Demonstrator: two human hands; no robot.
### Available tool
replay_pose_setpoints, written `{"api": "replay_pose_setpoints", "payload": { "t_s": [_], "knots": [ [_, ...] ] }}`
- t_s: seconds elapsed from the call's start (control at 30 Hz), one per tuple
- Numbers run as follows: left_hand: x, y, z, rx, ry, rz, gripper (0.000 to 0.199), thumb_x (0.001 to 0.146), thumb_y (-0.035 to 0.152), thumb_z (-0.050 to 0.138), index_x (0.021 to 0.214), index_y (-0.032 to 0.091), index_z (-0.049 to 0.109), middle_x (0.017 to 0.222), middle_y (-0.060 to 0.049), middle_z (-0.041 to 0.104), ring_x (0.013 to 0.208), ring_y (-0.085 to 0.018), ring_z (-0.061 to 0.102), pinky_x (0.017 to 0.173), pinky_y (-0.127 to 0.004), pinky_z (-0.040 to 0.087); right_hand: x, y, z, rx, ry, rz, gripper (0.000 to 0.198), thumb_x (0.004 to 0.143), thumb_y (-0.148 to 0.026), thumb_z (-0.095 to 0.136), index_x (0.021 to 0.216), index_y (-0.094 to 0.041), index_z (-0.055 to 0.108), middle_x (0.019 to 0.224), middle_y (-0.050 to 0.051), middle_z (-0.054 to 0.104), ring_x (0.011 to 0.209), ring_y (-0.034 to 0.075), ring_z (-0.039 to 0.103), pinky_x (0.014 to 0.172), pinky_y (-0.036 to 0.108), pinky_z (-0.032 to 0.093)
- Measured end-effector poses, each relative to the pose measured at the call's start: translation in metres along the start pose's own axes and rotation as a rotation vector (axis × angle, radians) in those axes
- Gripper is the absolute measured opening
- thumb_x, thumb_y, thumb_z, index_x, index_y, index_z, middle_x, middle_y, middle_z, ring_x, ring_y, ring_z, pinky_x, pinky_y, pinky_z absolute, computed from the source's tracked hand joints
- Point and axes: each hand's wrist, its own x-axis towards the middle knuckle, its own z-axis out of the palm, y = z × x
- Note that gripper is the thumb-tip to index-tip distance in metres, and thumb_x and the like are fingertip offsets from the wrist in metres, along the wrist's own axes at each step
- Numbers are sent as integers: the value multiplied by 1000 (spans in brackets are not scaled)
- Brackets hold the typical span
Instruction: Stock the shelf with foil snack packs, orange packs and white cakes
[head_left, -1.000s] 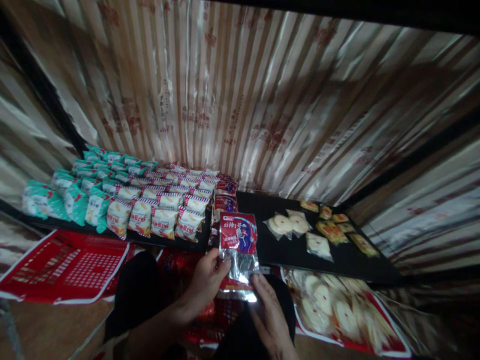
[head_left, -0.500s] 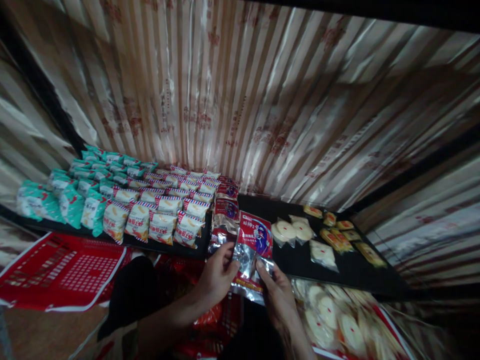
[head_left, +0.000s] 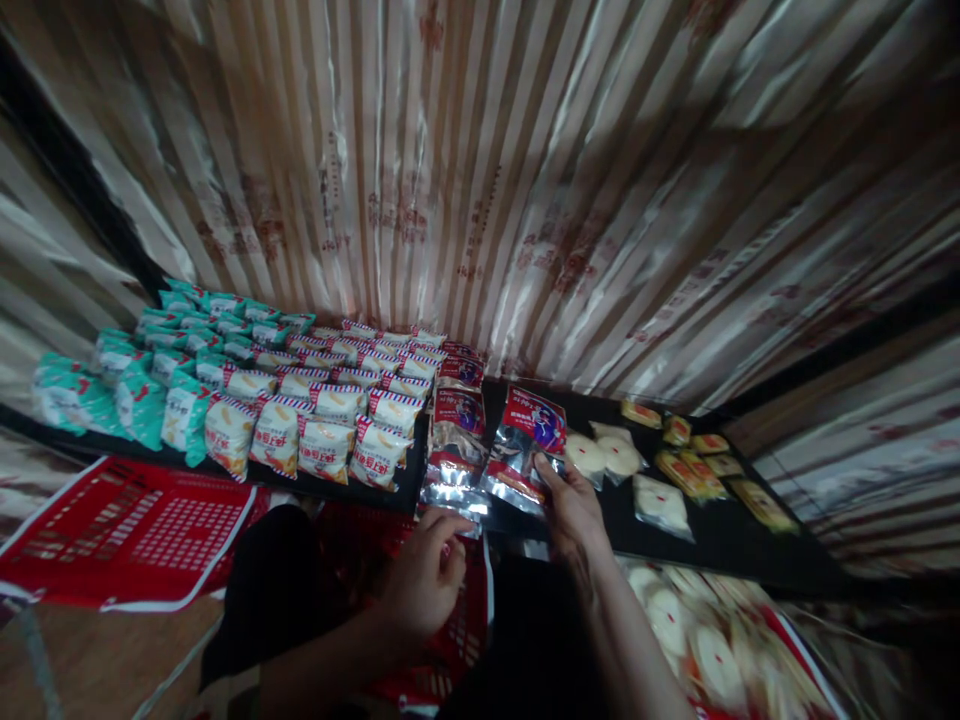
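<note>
My right hand [head_left: 574, 505] pinches a red and silver snack packet [head_left: 525, 445] at its lower right edge, thumb on top, just over the black shelf. Left of it, similar red and silver packets [head_left: 454, 450] lie in a column running back to the wall. My left hand [head_left: 431, 575] hovers in front of that column's nearest packet, its fingers loosely bent and apart from the thumb, with nothing seen in them. Whether its fingertips touch the packet's bottom edge, I cannot tell.
White snack bags [head_left: 326, 445] and teal bags [head_left: 184, 415] stand in rows on the left. Round white packs [head_left: 585, 455] and yellow packs [head_left: 686, 475] lie to the right on the black shelf [head_left: 795, 545]. Red baskets [head_left: 127, 530] stand below, before a striped sheet wall [head_left: 420, 160].
The red and silver packet has moved from between both hands to the right, down near the shelf, in my right hand. My left hand has let go and drawn back toward me.
</note>
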Motion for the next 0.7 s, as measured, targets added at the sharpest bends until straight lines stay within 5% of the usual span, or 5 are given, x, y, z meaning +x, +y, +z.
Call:
{"api": "replay_pose_setpoints", "payload": {
  "t_s": [0.33, 0.53, 0.7],
  "knots": [
    [15, -2, -1, 143, 117, 176, 25, 84, 11, 40, 96, 19, 60, 108, -8, 58, 105, -19, 56, 91, -35, 48, 26, 4, 23, -105, -127, -26, 45, 51, -42, 81, 84, -22, 59, 65, -3, 68, 58, 17, 64, 50, 26, 49],
    [52, 12, 4, 298, 186, 313, 31, 78, 8, 43, 103, 19, 58, 117, -10, 54, 112, -22, 51, 96, -41, 45, 55, 0, 42, -237, -145, -84, 42, 61, -40, 71, 95, -21, 56, 68, 1, 69, 54, 18, 63, 48, 27, 47],
    [93, 14, 16, 462, 168, 259, 38, 80, 14, 44, 116, 14, 53, 136, -14, 43, 132, -28, 31, 108, -50, 32, 94, 1, 59, -492, -95, -206, 40, 67, -36, 62, 102, -19, 58, 84, 5, 71, 71, 19, 66, 64, 29, 51]
  ]
}}
